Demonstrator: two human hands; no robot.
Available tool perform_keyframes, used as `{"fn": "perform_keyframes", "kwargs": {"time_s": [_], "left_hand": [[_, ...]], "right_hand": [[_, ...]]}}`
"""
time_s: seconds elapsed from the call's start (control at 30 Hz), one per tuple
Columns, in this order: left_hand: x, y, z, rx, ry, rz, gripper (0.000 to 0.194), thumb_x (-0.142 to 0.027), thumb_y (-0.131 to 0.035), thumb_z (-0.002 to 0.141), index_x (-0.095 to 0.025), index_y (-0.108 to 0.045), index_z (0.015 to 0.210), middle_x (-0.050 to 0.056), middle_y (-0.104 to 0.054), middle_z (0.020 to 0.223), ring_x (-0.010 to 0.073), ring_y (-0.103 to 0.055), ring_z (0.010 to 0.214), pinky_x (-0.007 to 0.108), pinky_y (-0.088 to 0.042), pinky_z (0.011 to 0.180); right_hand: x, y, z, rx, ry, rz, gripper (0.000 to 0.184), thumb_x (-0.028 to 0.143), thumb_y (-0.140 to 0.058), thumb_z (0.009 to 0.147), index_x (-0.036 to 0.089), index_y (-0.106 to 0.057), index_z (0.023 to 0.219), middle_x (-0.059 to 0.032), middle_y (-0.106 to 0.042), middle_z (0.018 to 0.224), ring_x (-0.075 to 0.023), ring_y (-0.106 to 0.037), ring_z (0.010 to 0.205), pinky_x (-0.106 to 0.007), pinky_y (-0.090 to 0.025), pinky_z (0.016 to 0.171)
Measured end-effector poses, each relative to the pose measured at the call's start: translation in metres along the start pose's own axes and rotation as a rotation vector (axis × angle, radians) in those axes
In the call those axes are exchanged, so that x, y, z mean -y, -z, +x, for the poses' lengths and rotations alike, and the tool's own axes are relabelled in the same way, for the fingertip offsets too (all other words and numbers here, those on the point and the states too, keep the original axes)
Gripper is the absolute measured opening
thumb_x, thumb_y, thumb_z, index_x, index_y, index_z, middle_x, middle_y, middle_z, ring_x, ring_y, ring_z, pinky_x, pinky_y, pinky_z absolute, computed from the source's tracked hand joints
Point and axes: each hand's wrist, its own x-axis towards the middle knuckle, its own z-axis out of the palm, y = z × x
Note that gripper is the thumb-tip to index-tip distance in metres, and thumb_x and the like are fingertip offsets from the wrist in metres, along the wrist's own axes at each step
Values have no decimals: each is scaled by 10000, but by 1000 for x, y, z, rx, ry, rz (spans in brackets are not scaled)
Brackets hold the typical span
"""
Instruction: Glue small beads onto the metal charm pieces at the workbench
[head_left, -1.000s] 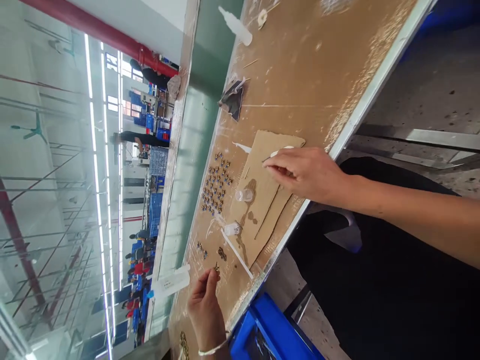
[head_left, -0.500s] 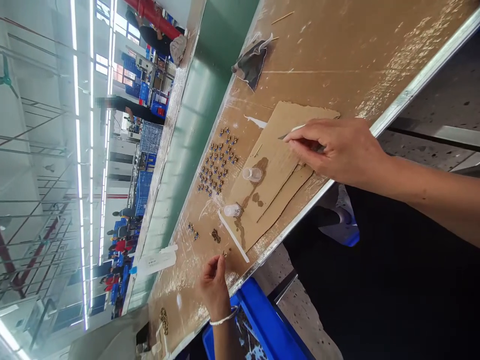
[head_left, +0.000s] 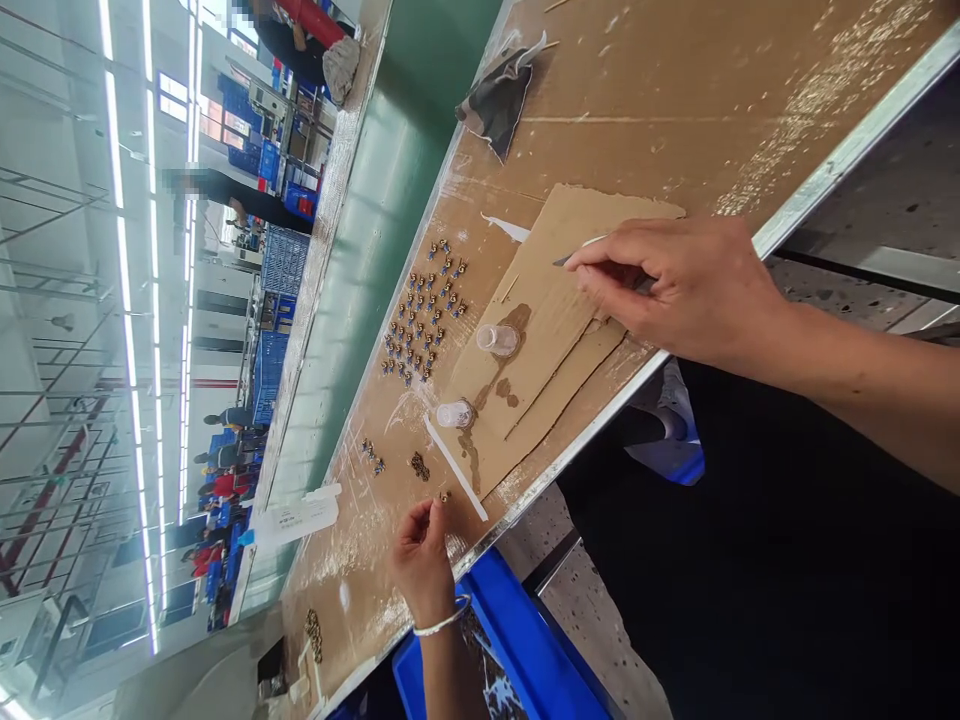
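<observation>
My left hand is closed in a pinch near the table's front edge, with a small brass-coloured piece at its fingertips; its exact kind is too small to tell. My right hand is closed around a thin tool with a dark pointed tip, held over a flat cardboard sheet. Its handle is mostly hidden by the fingers. Two small clear plastic cups stand on the sheet beside wet stains. Close to my left hand lies a small pile of brass-coloured pieces.
Rows of small blue-and-gold pieces stand beyond the cardboard, and several more lie near a white bottle. A dark cloth lies farther along the table. Below the edge is a blue bin. People work in the background.
The view has shifted slightly, so the table's things sit a little farther left and up. Both hands keep their pinches; my left fingertips have moved slightly against the table.
</observation>
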Motion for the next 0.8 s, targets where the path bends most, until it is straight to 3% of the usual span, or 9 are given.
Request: {"fn": "perform_keyframes", "kwargs": {"time_s": [0.47,0.8], "left_hand": [[-6,1,5,32,21,28,311,-417,-709,562,-139,-694,699,33,-684,640,171,-620,644,287,-488,647],[-10,0,6,52,55,68,317,-434,-705,551,-150,-685,689,16,-671,634,152,-592,653,260,-456,655]], "right_hand": [[-3,-1,2,-40,68,-5,140,143,-502,829,153,-638,797,3,-581,668,-80,-502,578,-208,-364,519],[-1,-1,1,-9,-2,-2,158,176,-489,847,183,-629,774,13,-590,688,-98,-526,588,-238,-388,533]]}}
